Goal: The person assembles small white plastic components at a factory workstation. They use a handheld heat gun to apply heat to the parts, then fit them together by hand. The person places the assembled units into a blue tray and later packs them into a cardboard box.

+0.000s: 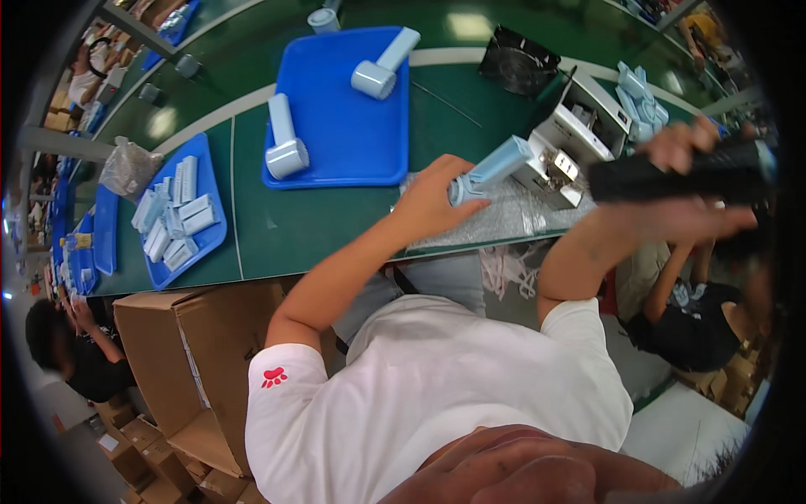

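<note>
In my left hand (pixel 435 197) is a light blue plastic piece with a long straight handle and a round head (pixel 502 162); the two parts look joined, so I judge this one well along, though I can't tell whether it's finished. The head sits between my thumb and fingers, which curl in narrowly around it, while the handle sticks out past my fingertips, tilted away to the right. My right hand (pixel 672 220), well apart from that piece, looks wrapped about a long black object (pixel 655 181) (too blurred for me to say what kind). Under and beside my left hand lies a crinkled sheet of clear plastic (pixel 504 220) on the green table (pixel 277 227).

Over to my left, a smaller blue plastic tray (pixel 210 231) holds a heap of long light blue plastic parts (pixel 198 215) with no heads that I can see; I take those for work left. Just beyond the handle's tip, to the right, stands a white and silver metal machine (pixel 579 126). Past my left hand, a large blue plastic tray (pixel 340 118) bears two more headed pieces (pixel 288 156), which I'd count as done, at least this far. Farther off, behind the machine, is another light blue plastic cluster (pixel 642 101), partly hidden.
</note>
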The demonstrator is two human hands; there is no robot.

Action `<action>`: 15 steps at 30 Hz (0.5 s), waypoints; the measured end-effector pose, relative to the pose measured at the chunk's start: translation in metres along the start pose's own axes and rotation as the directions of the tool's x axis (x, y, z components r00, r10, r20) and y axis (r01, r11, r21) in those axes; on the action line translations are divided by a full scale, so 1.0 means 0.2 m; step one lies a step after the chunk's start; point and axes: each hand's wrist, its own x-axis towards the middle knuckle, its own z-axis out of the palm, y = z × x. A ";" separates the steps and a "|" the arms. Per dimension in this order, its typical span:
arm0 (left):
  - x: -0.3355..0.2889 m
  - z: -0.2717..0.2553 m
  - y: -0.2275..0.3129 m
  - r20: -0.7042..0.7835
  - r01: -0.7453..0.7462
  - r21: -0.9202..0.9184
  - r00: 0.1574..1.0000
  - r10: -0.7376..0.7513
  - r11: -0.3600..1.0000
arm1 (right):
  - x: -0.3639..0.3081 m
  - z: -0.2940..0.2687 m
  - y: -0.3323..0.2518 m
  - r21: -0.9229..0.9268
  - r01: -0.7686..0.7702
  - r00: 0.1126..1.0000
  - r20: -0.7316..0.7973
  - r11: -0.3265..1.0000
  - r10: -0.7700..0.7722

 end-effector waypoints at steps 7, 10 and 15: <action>0.72 -0.43 -0.20 0.004 0.373 -0.444 0.910 -0.414 0.815 | 0.09 -0.02 -0.13 0.122 -0.045 0.989 0.145 0.992 0.027; 1.04 -0.49 -0.25 -0.065 0.245 -0.588 0.935 -0.348 0.771 | 0.06 -0.01 -0.09 -0.045 -0.042 0.998 0.052 0.998 0.045; 1.04 -0.69 -0.48 -0.373 0.197 0.156 0.919 -0.127 0.968 | 0.06 -0.07 -0.12 -0.179 -0.021 1.000 -0.010 0.984 0.020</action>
